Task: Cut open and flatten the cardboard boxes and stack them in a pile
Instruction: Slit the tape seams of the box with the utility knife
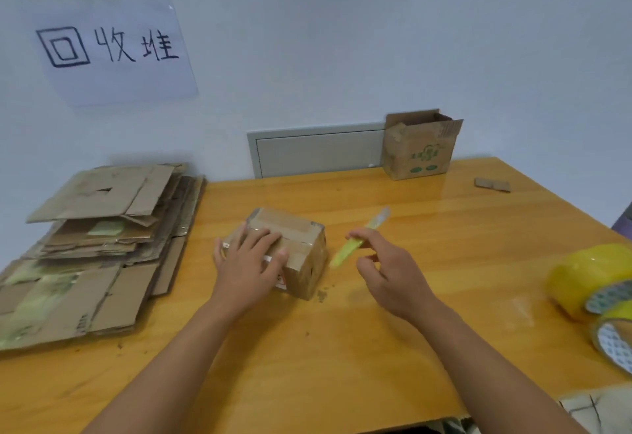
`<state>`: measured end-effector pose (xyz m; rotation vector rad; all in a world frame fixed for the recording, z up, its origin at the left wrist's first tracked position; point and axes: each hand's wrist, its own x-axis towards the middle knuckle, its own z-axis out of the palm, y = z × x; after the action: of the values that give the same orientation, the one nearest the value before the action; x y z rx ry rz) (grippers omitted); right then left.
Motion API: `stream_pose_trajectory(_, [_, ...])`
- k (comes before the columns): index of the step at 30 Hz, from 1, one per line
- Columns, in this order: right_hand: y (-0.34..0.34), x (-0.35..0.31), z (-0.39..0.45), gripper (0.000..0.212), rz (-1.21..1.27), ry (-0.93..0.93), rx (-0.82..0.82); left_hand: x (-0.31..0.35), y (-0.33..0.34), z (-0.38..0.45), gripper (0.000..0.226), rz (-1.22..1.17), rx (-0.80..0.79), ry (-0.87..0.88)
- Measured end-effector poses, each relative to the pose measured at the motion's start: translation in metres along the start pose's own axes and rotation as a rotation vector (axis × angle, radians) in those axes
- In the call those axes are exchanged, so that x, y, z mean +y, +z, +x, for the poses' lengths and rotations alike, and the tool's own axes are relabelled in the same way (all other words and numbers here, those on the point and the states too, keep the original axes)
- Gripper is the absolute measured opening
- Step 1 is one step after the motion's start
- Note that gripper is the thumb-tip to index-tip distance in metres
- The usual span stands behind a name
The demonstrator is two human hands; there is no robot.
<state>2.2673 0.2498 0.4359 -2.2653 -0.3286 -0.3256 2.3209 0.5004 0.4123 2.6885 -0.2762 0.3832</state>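
Note:
A small taped cardboard box (301, 245) sits closed in the middle of the wooden table (342, 348). My left hand (248, 264) lies flat on its near top with straight fingers, pressing it down. My right hand (386, 271) is just right of the box and pinches a yellow-green utility knife (355, 244) between thumb and fingers, its clear tip pointing up and away to the right. A pile of flattened cardboard (92, 245) lies at the table's left. An open-topped cardboard box (419, 146) stands at the back by the wall.
Two rolls of yellow tape (584, 279) lie near the right edge. A small cardboard scrap (492, 184) rests at the back right. More cardboard (602, 406) shows at the bottom right corner. A paper sign (109, 47) hangs on the wall.

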Motion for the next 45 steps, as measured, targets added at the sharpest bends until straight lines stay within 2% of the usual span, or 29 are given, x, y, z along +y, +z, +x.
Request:
stream_pose_trajectory(4, [0.014, -0.006, 0.037, 0.049, 0.120, -0.135, -0.041, -0.010, 0.003, 0.008, 0.069, -0.096, -0.002, 0.091])
stream_pose_trajectory(9, [0.038, -0.002, 0.074, 0.045, 0.016, -0.146, -0.086, -0.019, 0.008, 0.015, 0.056, -0.185, -0.021, 0.176])
stream_pose_trajectory(11, [0.045, 0.004, 0.080, 0.041, -0.058, -0.127, -0.112, -0.020, 0.012, 0.015, 0.054, -0.219, -0.013, 0.129])
stream_pose_trajectory(14, [0.051, 0.015, 0.081, 0.034, -0.138, -0.148, -0.076, -0.017, 0.016, 0.013, 0.067, -0.383, -0.038, -0.036])
stream_pose_trajectory(16, [0.050, 0.014, 0.083, 0.032, -0.160, -0.188, -0.029, -0.016, 0.018, 0.012, 0.071, -0.486, -0.048, -0.087])
stream_pose_trajectory(19, [0.046, -0.002, 0.091, 0.036, -0.009, -0.231, 0.076, -0.018, 0.016, 0.012, 0.067, -0.485, -0.063, -0.036])
stream_pose_trajectory(22, [0.046, -0.023, 0.102, 0.020, 0.279, -0.179, 0.175, -0.017, 0.012, 0.009, 0.067, -0.469, -0.110, 0.054])
stream_pose_trajectory(23, [0.047, -0.027, 0.105, 0.023, 0.353, -0.133, 0.200, -0.015, 0.011, 0.008, 0.067, -0.471, -0.129, 0.080])
stream_pose_trajectory(25, [0.052, -0.031, 0.110, 0.045, 0.415, -0.040, 0.232, -0.014, 0.012, 0.006, 0.068, -0.483, -0.139, 0.116])
stream_pose_trajectory(27, [0.058, -0.031, 0.112, 0.049, 0.425, 0.019, 0.259, -0.015, 0.015, 0.005, 0.070, -0.479, -0.120, 0.136])
stream_pose_trajectory(31, [0.064, -0.028, 0.112, 0.020, 0.492, 0.058, 0.211, -0.016, 0.020, 0.005, 0.076, -0.430, -0.069, 0.152])
stream_pose_trajectory(33, [0.064, -0.025, 0.113, 0.004, 0.455, 0.060, 0.177, -0.016, 0.021, 0.005, 0.076, -0.422, -0.053, 0.160])
stream_pose_trajectory(34, [0.065, -0.023, 0.113, 0.003, 0.440, 0.077, 0.165, -0.016, 0.022, 0.006, 0.076, -0.421, -0.052, 0.162])
stream_pose_trajectory(36, [0.066, -0.023, 0.113, 0.019, 0.448, 0.130, 0.139, -0.017, 0.023, 0.006, 0.075, -0.415, -0.043, 0.168])
stream_pose_trajectory(38, [0.067, -0.023, 0.111, 0.023, 0.411, 0.134, 0.117, -0.017, 0.024, 0.007, 0.075, -0.407, -0.027, 0.172])
stream_pose_trajectory(41, [0.067, -0.018, 0.104, 0.015, 0.141, -0.001, 0.100, -0.017, 0.024, 0.007, 0.074, -0.413, -0.030, 0.170])
stream_pose_trajectory(45, [0.066, -0.015, 0.097, 0.023, -0.033, -0.133, 0.054, -0.016, 0.024, 0.006, 0.073, -0.413, -0.027, 0.172])
